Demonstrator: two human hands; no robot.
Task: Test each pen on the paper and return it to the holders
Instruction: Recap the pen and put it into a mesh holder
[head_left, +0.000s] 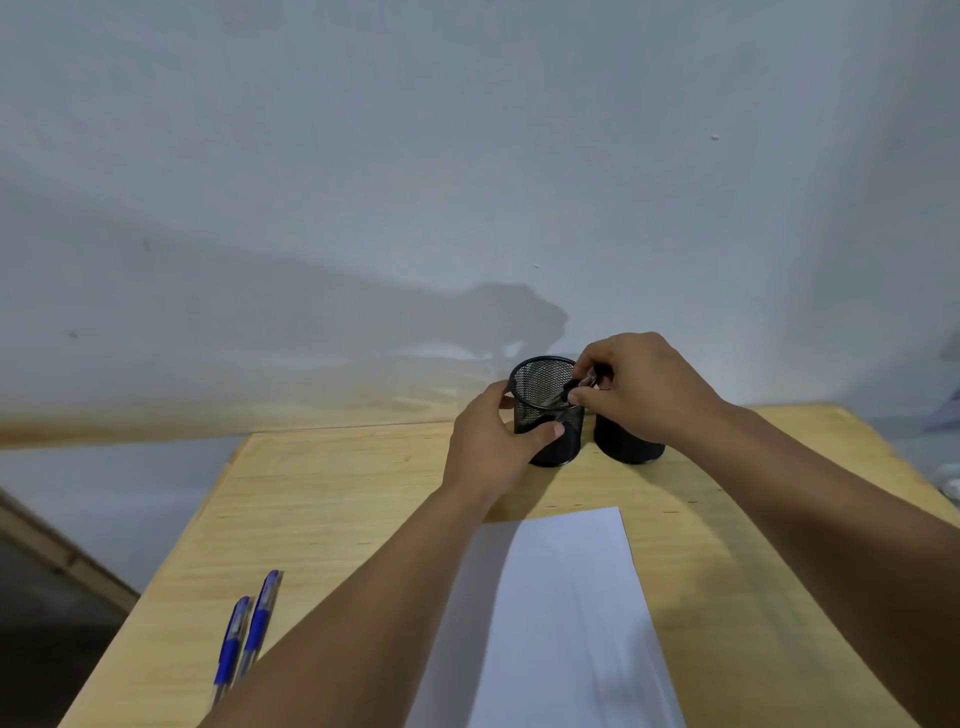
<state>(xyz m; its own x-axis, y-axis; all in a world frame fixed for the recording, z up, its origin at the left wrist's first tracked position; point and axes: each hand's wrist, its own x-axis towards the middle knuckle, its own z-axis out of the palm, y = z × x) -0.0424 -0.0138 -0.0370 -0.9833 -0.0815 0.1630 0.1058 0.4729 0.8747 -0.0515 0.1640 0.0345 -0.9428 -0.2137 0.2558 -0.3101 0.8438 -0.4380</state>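
Two blue pens (248, 631) are lying side by side on the near left part of the desk (332, 519), their tips pointing toward the near edge. To their right, a white sheet of paper (566, 613) is lying flat on the desk, with the left forearm crossing over its near left corner.

Farther back, the left hand (493, 441) is gripping the left mesh holder (545, 405), with the thumb curling across the front wall and the fingers wrapping round the left side. This holder is standing upright on the desk, and its rim is sitting level with the right hand.

The right hand (644, 389) is hanging over the right side of that rim, its thumb and fingertips pinching a dark pen (582, 387). The pen is slanting downward into the holder opening; whether its lower end is touching the bottom cannot be determined.

Just beside the left holder, a second black holder (628, 447) is standing on the desk, its upper part hidden behind the right hand.

Beyond the desk, a pale wall (467, 156) is carrying the shadows of the hands.
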